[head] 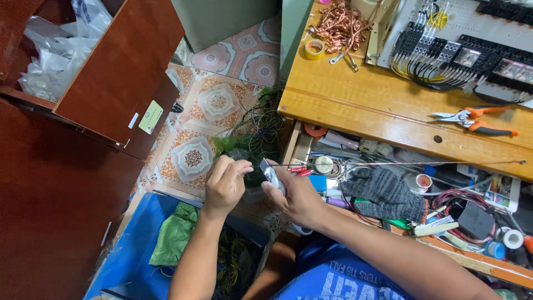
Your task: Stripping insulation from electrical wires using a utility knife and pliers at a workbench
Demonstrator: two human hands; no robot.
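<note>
My right hand [297, 197] has its fingers shut around a small grey utility knife [272, 175], blade against a thin stiff wire [388, 163] that runs out over the open drawer [444, 222]. My left hand [225, 183] pinches the wire's near end — I'd judge light, shallow strokes away from the thumb best. The knitted glove [386, 191] and drawer clutter crowd the wire; pliers [474, 119] lie on the table [355, 94].

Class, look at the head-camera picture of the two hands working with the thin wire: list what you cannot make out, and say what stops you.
- Small grey tool in the right hand: its kind; the fingers cover most of it.
- Wire end at the left hand: hidden inside the closed fingers.
- Open drawer: its right part, cut off by the picture edge.
- Small parts under the knitted glove: covered.
</note>
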